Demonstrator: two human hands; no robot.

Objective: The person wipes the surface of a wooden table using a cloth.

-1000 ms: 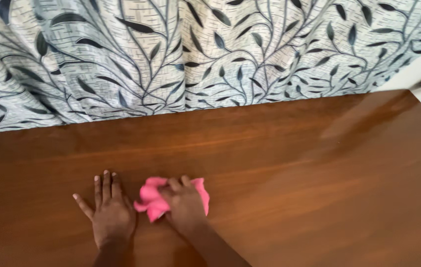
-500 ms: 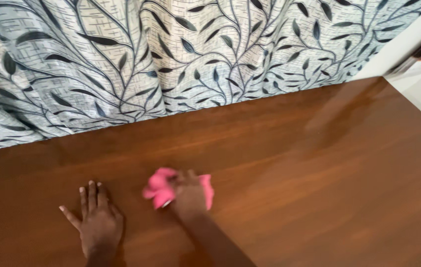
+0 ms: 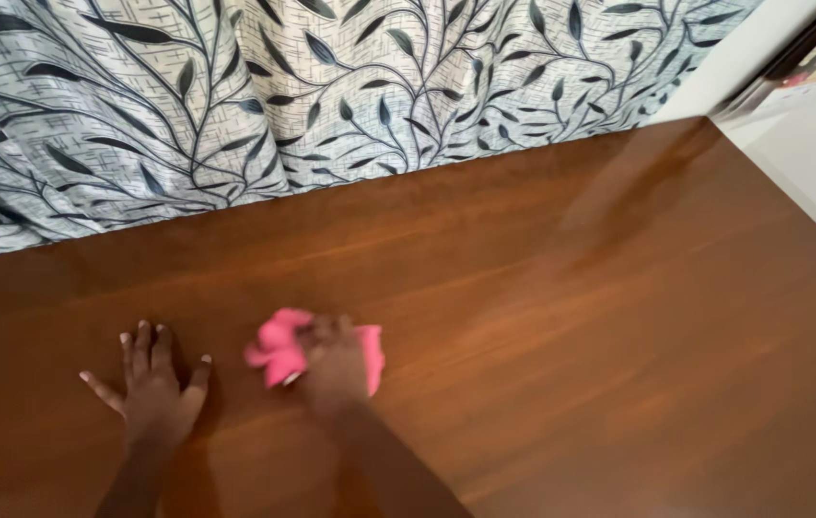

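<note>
Pressing one pink cloth (image 3: 279,350) under right hand (image 3: 333,369), left hand (image 3: 154,388) flat, fingers spread, one wooden table (image 3: 571,317)

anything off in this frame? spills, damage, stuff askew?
Nothing stands out. The right hand presses a crumpled pink cloth onto the brown wooden table; the left hand lies flat, fingers spread, beside it. No spill or scratch shows. The leaf-patterned curtain hangs behind the table's far edge.

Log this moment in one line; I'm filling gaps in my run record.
left hand: flat on table | right hand: pressing pink cloth | curtain behind
</note>
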